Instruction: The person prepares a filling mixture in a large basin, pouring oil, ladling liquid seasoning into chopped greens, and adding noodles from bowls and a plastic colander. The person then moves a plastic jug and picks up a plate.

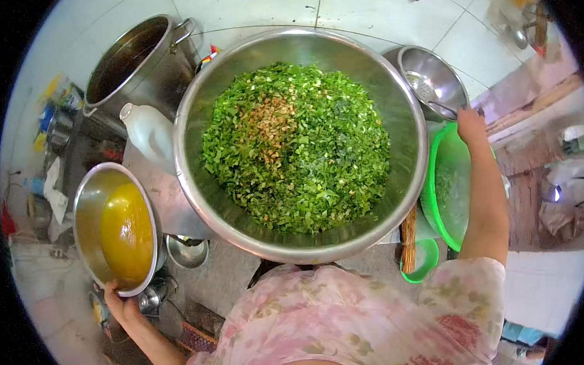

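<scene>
A large steel bowl [296,250] full of chopped greens [332,139] stands in the middle, with a patch of light brown bits [268,127] on the greens at the left. At the lower left, my left hand [120,300] grips the rim of a smaller steel bowl [88,220] that holds yellow liquid [126,231]. My right hand [471,124] reaches out to the upper right, its fingers closed round the handle of a metal strainer [434,78] beside the large bowl.
A deep steel pot [138,77] and a white plastic jug [147,132] stand left of the large bowl. On the right are a green basin [436,200], a small green-rimmed container [424,261] and a straw brush [408,241]. White tiles [266,11] lie behind.
</scene>
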{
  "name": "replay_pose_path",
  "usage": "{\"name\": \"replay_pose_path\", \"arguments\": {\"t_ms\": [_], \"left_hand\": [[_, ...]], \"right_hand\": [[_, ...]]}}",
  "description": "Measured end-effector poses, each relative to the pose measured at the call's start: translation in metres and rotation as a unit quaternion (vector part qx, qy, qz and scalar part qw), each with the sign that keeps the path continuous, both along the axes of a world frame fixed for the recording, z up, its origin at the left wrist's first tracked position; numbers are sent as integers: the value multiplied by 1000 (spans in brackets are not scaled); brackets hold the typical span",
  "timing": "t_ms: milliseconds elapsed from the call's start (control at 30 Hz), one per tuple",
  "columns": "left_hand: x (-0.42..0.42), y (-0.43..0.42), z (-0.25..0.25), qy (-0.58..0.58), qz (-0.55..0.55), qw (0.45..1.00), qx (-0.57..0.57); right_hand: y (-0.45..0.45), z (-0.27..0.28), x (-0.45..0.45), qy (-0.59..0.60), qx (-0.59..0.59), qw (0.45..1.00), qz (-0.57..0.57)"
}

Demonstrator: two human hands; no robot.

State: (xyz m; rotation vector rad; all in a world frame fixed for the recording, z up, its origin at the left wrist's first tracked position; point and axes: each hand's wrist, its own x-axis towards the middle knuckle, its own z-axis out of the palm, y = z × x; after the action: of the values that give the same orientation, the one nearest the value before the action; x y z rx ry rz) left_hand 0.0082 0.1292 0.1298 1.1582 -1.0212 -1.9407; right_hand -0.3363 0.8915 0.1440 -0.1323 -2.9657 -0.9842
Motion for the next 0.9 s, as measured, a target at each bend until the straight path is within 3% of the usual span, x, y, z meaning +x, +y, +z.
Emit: {"name": "replay_pose_path", "arguments": {"t_ms": [133, 267, 400, 467, 533, 633, 700, 900], "left_hand": [[-23, 37, 32, 12, -19, 998, 66], [-53, 69, 48, 29, -86, 996, -4], [-103, 114, 56, 80, -105, 991, 31], [-131, 148, 64, 99, -119, 988, 21], [-153, 159, 57, 93, -150, 984, 28], [-174, 183, 52, 105, -231, 967, 22], [-197, 172, 30, 114, -239, 958, 115], [-230, 181, 19, 132, -310, 936, 97]], "right_hand": [[36, -25, -21, -8, -36, 998, 46], [40, -8, -15, -48, -58, 997, 36], [107, -24, -3, 76, -226, 965, 111], [95, -3, 20, 123, -282, 933, 188], [94, 11, 36, 118, -530, 840, 6], [42, 39, 84, 166, -714, 673, -100], [21, 34, 110, 201, -740, 632, -110], [-75, 38, 183, 223, -873, 431, -34]]}}
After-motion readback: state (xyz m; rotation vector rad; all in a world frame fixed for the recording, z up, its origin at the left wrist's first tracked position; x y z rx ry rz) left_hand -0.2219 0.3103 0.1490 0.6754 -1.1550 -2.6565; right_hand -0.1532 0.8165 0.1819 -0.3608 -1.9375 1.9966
